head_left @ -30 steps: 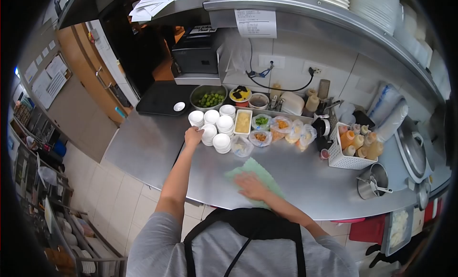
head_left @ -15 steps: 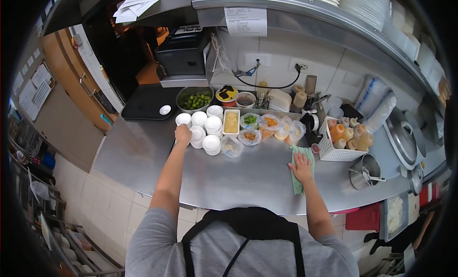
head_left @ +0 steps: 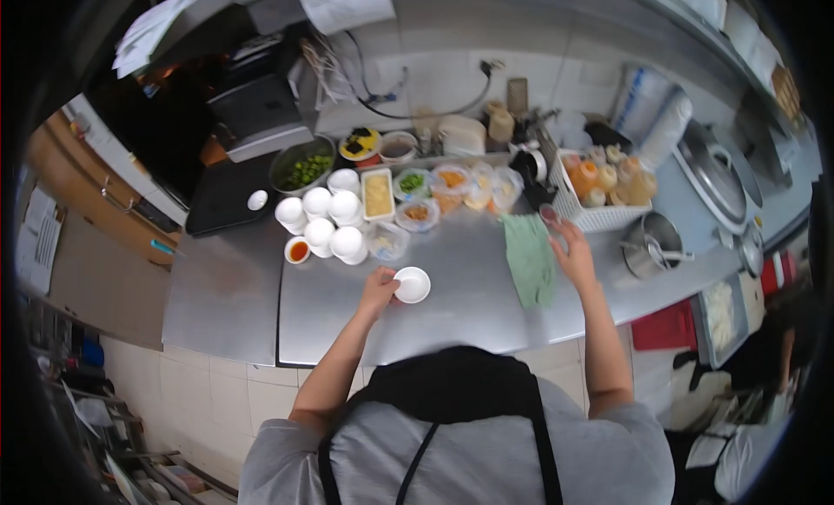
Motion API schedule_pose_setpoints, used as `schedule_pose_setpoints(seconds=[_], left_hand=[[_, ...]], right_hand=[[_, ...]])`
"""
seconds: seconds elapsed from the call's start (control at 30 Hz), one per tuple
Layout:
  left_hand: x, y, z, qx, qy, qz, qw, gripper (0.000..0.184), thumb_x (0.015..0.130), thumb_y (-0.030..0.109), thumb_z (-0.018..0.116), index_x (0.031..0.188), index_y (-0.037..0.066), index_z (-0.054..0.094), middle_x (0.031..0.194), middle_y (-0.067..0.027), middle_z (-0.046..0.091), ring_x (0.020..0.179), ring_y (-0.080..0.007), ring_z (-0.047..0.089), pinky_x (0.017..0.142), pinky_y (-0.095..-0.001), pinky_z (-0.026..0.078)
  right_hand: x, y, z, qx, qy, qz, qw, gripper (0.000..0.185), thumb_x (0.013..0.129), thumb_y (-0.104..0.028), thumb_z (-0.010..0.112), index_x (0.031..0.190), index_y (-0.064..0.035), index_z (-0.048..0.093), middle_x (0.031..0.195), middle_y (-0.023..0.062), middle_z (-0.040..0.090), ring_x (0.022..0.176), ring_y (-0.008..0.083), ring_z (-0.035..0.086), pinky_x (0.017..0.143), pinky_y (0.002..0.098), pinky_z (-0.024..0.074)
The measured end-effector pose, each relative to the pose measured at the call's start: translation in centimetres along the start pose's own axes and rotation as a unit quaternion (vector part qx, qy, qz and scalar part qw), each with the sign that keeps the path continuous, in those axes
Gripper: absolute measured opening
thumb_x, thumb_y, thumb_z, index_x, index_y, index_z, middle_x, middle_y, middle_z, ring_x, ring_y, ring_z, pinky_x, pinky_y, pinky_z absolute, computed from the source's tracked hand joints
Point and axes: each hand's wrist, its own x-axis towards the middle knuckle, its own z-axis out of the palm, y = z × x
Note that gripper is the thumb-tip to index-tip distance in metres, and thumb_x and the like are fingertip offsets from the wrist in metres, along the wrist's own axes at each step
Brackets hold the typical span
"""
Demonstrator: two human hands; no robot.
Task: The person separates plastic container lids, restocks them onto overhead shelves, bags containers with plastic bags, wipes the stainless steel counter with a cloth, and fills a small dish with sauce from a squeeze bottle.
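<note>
My left hand (head_left: 379,291) pinches the rim of a small white bowl (head_left: 413,285) over the front part of the steel counter. Inside, the bowl looks bare. My right hand (head_left: 571,251) has its fingers apart beside a small clear cup (head_left: 548,215) with something reddish in it; I cannot tell whether they touch. Just left of that hand a green cloth (head_left: 528,260) lies spread on the counter. Stacks of white bowls (head_left: 319,233) stand at the centre left. In front of them sits a bowl of orange-red sauce (head_left: 297,250).
Behind the stacks are a metal bowl of green fruit (head_left: 308,169), a tub of yellowish paste (head_left: 378,195) and several bagged ingredients (head_left: 417,213). A white basket of sauce bottles (head_left: 606,216) and a metal pot (head_left: 651,244) stand at the right. A black tray (head_left: 228,197) lies left.
My left hand has come from the stacks toward me, now with a white bowl. My right hand has left the cloth and moved up beside the clear cup. The view has shifted.
</note>
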Motion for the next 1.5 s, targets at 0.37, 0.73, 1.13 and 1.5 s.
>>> schedule_pose_setpoints(seconds=[0.37, 0.73, 1.13, 1.5], left_hand=[[-2.1, -2.2, 1.2, -0.24, -0.097, -0.213, 0.942, 0.035, 0.082, 0.009, 0.057, 0.114, -0.002, 0.047, 0.098, -0.0127, 0.057, 0.086, -0.0238, 0.061, 0.072, -0.0369, 0.054], [-2.7, -0.2, 0.5, -0.243, -0.089, -0.206, 0.944, 0.028, 0.083, 0.005, 0.054, 0.111, -0.001, 0.051, 0.1, -0.0119, 0.058, 0.087, -0.0226, 0.061, 0.074, -0.0347, 0.053], [-4.1, 6.6, 0.6, -0.213, -0.041, -0.142, 0.966, 0.029, 0.083, 0.005, 0.055, 0.111, -0.002, 0.053, 0.097, -0.0088, 0.06, 0.085, -0.0173, 0.06, 0.074, -0.0308, 0.052], [-5.5, 7.0, 1.0, -0.213, 0.002, -0.143, 0.966, 0.029, 0.083, 0.004, 0.056, 0.11, -0.004, 0.053, 0.096, -0.0097, 0.061, 0.083, -0.017, 0.061, 0.073, -0.0295, 0.053]], right_hand=[[1.4, 4.5, -4.9, -0.072, 0.083, 0.031, 0.993, 0.025, 0.078, -0.016, 0.062, 0.099, -0.0027, 0.061, 0.106, 0.0162, 0.059, 0.099, 0.0341, 0.054, 0.083, 0.0382, 0.0437], [9.4, 14.3, -10.6, -0.17, 0.212, 0.154, 0.95, 0.026, 0.075, -0.014, 0.061, 0.1, -0.0064, 0.063, 0.102, 0.0175, 0.06, 0.097, 0.0344, 0.055, 0.083, 0.0389, 0.0435], [24.1, 14.2, -9.0, -0.174, -0.054, 0.246, 0.952, 0.028, 0.068, -0.013, 0.06, 0.095, -0.0084, 0.066, 0.1, 0.0138, 0.063, 0.097, 0.0293, 0.059, 0.085, 0.0414, 0.0452], [22.9, 13.0, -6.4, -0.249, -0.286, 0.154, 0.912, 0.059, 0.052, -0.025, 0.075, 0.108, -0.0134, 0.061, 0.108, 0.0087, 0.061, 0.109, 0.0299, 0.052, 0.095, 0.0714, 0.0022]])
